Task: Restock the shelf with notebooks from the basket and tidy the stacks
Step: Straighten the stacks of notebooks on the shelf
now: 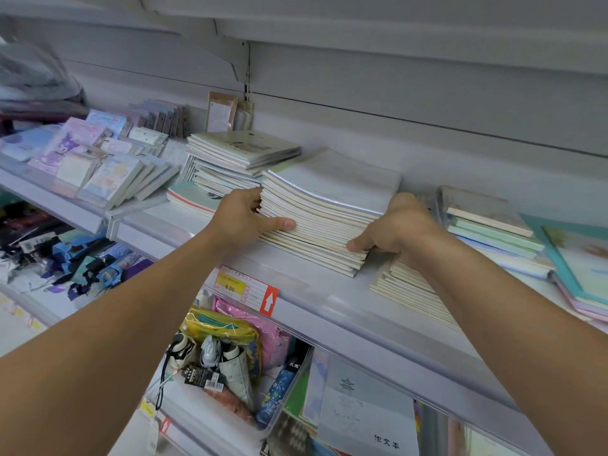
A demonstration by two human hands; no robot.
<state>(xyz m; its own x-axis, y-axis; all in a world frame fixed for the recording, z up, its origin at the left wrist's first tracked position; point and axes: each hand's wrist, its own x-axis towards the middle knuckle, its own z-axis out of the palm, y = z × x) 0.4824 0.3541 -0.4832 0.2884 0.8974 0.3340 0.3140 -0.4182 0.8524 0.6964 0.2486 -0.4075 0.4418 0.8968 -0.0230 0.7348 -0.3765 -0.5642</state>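
Both hands (left [245,213], right [396,225]) grip notebook stack [324,209] on shelf [296,284].

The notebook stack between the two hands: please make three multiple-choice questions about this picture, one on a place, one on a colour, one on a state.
1. Where does the notebook stack sit?
A. on the shelf
B. in a basket
C. on the floor

2. What colour is the arrow tag on the shelf edge?
A. green with a black arrow
B. red with a white arrow
C. blue with a yellow arrow

3. What are the hands doing?
A. both hang idle
B. one lifts a single notebook
C. the left hand and right hand grip the stack's ends

Answers: 1 A, the stack rests on the shelf board. 2 B, the tag is red, its arrow white. 3 C, the fingers curl round both ends.
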